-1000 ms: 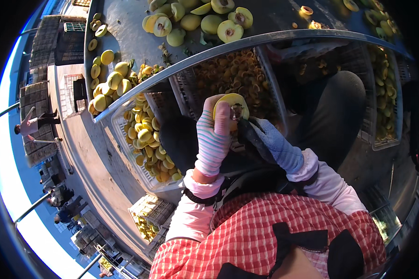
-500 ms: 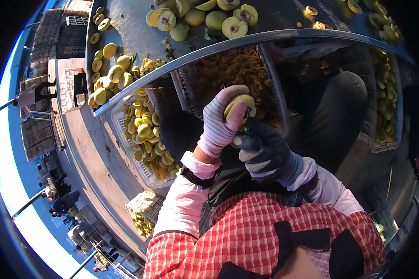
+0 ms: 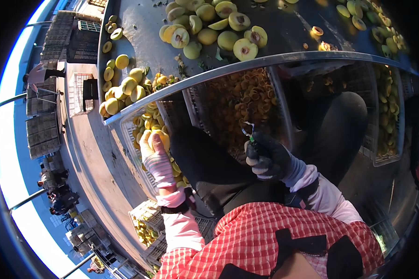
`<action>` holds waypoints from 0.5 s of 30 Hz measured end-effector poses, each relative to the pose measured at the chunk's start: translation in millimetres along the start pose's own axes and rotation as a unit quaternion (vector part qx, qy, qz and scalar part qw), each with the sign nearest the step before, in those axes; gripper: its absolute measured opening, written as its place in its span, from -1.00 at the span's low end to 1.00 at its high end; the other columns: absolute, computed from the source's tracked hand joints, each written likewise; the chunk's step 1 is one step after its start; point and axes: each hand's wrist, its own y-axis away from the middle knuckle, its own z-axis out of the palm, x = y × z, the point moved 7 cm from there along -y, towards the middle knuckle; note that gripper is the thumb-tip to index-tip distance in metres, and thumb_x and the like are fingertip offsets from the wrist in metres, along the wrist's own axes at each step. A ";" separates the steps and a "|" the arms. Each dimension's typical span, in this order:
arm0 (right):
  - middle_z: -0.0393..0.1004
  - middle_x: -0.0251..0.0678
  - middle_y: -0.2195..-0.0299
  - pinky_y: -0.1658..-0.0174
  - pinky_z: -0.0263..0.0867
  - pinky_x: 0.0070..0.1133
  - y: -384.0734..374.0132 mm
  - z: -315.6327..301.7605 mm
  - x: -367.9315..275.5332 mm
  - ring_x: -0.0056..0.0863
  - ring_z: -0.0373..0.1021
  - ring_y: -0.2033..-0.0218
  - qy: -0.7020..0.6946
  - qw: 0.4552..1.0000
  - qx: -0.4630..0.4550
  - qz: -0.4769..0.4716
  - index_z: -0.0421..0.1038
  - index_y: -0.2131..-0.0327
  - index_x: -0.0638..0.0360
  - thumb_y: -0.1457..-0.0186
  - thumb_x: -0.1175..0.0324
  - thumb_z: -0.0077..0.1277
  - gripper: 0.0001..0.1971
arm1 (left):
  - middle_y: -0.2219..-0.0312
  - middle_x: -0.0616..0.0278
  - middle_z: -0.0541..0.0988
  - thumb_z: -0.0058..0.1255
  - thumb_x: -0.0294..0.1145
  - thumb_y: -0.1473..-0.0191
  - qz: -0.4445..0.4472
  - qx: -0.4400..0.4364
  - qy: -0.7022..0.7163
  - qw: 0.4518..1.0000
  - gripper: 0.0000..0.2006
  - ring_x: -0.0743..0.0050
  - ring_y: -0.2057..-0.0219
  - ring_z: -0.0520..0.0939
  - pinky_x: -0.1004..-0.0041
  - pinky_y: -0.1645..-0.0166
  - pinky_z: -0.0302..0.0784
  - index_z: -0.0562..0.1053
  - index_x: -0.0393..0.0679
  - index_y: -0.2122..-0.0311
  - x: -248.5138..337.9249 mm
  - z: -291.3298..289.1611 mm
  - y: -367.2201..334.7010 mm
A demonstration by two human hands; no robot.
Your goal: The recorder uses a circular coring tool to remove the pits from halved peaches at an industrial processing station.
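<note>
My left hand (image 3: pixel 156 157), in a striped knit glove, is over the left crate (image 3: pixel 144 179). Its fingers curl round a yellow peach half (image 3: pixel 162 138) at the crate's far end. Beneath it the crate is filled with similar yellow halves (image 3: pixel 177 170). In a dark glove with grey fingertips, my right hand (image 3: pixel 268 160) grips a pitting knife (image 3: pixel 248 131) above my lap. The tool's curved metal loop points up and away from me, with a bit of green by the fingers; the glove hides most of the handle.
Ahead stands a metal table (image 3: pixel 146 35) with a raised rim, bearing halved peaches (image 3: pixel 228 39) and scraps. Below it, a crate (image 3: pixel 284 107) contains orange-brown trimmings. Another fruit crate (image 3: pixel 387 160) is at the right. Stacked crates (image 3: pixel 44 139) and people (image 3: pixel 58 200) are at far left.
My left hand has moved left from beside the right hand to the left crate, carrying the peach half. The knife's loop is now away from the fruit. The view has shifted slightly.
</note>
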 end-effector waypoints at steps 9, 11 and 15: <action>0.15 -0.46 0.76 0.80 -0.07 -0.77 -15.5 -19.2 -14.2 -0.73 0.04 0.84 0.090 0.986 0.135 -0.040 0.38 0.40 0.17 -0.26 -0.05 -0.30 -0.53 | 0.17 -0.03 0.53 0.08 0.07 0.07 0.171 -0.137 -0.373 0.901 -0.44 0.05 0.17 0.56 0.24 0.08 0.45 0.41 -0.04 0.00 145.9 162.8 -108.5; 0.15 -0.47 0.77 0.79 -0.03 -0.76 -9.1 -19.5 -29.3 -0.73 0.08 0.82 0.201 0.944 0.241 -0.106 0.37 0.38 0.16 -0.26 -0.04 -0.29 -0.55 | 0.09 -0.06 0.48 0.06 0.13 0.08 0.188 -0.122 -0.414 0.882 -0.40 0.01 0.13 0.54 0.19 0.07 0.46 0.38 -0.02 -0.02 126.5 198.5 -129.0; 0.19 -0.46 0.76 0.76 0.02 -0.74 2.3 -32.1 -39.6 -0.74 0.12 0.80 0.150 0.941 0.283 -0.113 0.36 0.33 0.13 -0.25 -0.04 -0.27 -0.58 | 0.26 -0.02 0.57 0.07 0.11 0.07 0.138 -0.217 -0.401 0.879 -0.44 0.03 0.19 0.58 0.19 0.09 0.47 0.41 -0.11 0.08 126.8 214.8 -126.7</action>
